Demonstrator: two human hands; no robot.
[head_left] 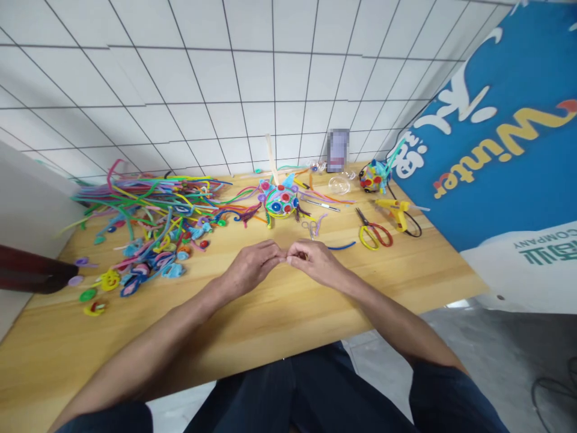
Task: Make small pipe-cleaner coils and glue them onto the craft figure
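My left hand [253, 266] and my right hand [314, 261] meet fingertip to fingertip above the middle of the wooden table [315, 325]. Both are closed in a pinch. Whatever sits between the fingertips is too small and hidden to make out. Just beyond them stands a colourful ball-shaped pipe-cleaner figure [282, 201] with red and blue round pieces and a pale stick rising behind it. A short blue pipe cleaner [341, 246] lies right of my right hand. Small scissors [310, 228] and a pen [322, 205] rest close behind the hands.
Loose pipe cleaners [148, 195] pile up at the back left, with small coiled pieces [153, 261] before them. Red-and-yellow scissors [373, 232], a yellow glue gun [394, 211], a second figure [374, 176], clear plastic shells [339, 184] and a phone [338, 150] lie right. A dark red cylinder [38, 270] juts in left.
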